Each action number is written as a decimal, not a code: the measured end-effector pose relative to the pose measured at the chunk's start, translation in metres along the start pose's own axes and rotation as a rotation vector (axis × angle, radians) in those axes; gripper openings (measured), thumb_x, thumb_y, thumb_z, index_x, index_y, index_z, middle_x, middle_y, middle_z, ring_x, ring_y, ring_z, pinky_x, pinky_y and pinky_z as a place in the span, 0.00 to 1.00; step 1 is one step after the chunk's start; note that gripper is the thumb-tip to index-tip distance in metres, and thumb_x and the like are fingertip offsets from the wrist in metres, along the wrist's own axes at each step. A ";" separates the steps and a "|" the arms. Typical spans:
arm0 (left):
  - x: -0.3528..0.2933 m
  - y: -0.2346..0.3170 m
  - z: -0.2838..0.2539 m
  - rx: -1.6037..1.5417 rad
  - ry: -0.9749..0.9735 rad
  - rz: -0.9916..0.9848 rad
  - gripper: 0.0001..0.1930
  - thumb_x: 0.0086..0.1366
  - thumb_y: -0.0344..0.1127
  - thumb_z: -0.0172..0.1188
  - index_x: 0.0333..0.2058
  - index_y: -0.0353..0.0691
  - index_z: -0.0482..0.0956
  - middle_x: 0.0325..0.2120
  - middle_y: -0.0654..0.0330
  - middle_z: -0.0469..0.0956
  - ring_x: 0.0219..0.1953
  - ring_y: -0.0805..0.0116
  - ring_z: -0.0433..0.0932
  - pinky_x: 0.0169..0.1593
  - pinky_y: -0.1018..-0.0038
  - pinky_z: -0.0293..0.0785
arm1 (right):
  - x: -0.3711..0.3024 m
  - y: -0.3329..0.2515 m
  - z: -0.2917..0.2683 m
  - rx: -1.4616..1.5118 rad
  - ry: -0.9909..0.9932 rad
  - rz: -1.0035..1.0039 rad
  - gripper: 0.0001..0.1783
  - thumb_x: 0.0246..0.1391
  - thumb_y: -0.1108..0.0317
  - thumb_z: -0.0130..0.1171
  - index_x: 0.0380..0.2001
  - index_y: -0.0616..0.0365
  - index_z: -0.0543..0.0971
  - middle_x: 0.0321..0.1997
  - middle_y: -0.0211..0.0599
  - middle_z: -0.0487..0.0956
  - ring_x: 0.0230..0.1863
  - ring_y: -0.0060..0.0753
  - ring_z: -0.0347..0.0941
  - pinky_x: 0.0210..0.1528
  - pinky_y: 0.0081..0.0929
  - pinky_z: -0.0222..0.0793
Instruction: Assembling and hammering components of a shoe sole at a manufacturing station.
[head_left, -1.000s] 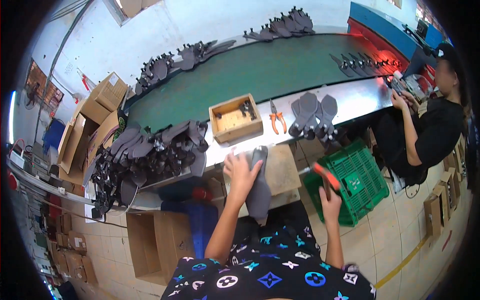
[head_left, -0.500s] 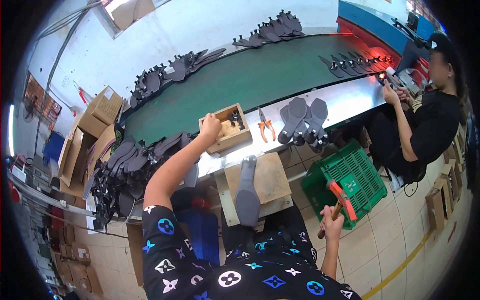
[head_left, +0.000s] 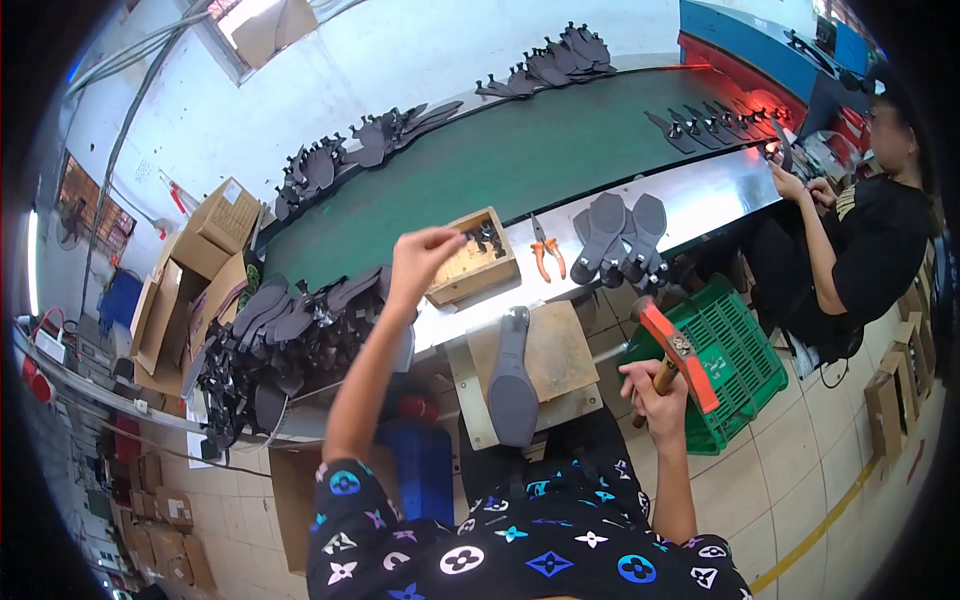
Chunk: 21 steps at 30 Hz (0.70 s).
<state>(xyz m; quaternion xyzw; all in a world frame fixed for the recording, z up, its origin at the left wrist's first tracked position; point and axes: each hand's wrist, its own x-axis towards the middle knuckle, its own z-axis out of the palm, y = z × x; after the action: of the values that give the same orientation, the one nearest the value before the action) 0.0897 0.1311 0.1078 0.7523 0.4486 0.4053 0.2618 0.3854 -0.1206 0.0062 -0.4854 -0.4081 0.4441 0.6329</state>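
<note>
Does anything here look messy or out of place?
Mainly the heap of dark soles at left: its pieces lie jumbled and overlapping, unlike the orderly row of soles on the green belt. Nothing looks plainly spilled or damaged.

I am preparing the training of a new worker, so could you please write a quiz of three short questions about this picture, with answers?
1. Which tool does the wearer's right hand hold?
2. True or false: the left hand is pressing on the grey sole.
3. Complete: orange-handled ____ lie just to the right of the wooden box.

Key:
1. A hammer.
2. False; it is at the wooden box.
3. Pliers.
</note>
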 end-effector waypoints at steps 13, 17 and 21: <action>-0.157 0.121 0.031 -1.307 -0.073 -0.426 0.12 0.65 0.30 0.60 0.44 0.30 0.79 0.36 0.57 0.81 0.31 0.78 0.72 0.35 0.83 0.67 | 0.028 -0.102 0.120 0.132 -0.413 -0.079 0.19 0.55 0.71 0.66 0.48 0.66 0.78 0.47 0.45 0.82 0.23 0.09 0.69 0.19 0.09 0.60; -0.164 0.111 0.043 -1.449 -0.095 -0.475 0.11 0.65 0.30 0.60 0.44 0.32 0.79 0.38 0.62 0.77 0.37 0.79 0.71 0.43 0.79 0.67 | 0.024 -0.088 0.123 0.172 -0.364 -0.097 0.14 0.55 0.74 0.65 0.44 0.66 0.78 0.47 0.47 0.82 0.22 0.10 0.69 0.19 0.10 0.61; -0.160 0.076 0.052 -1.103 -0.038 -0.392 0.11 0.65 0.35 0.62 0.42 0.35 0.79 0.36 0.66 0.76 0.38 0.77 0.71 0.41 0.77 0.68 | 0.035 -0.062 0.108 0.210 -0.399 -0.112 0.07 0.54 0.77 0.64 0.36 0.64 0.76 0.43 0.53 0.82 0.19 0.13 0.67 0.17 0.11 0.60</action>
<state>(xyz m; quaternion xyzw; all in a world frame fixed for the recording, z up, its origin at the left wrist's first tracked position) 0.1257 -0.0477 0.0774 0.4149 0.2972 0.5096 0.6927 0.3026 -0.0677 0.0905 -0.2962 -0.5030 0.5355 0.6103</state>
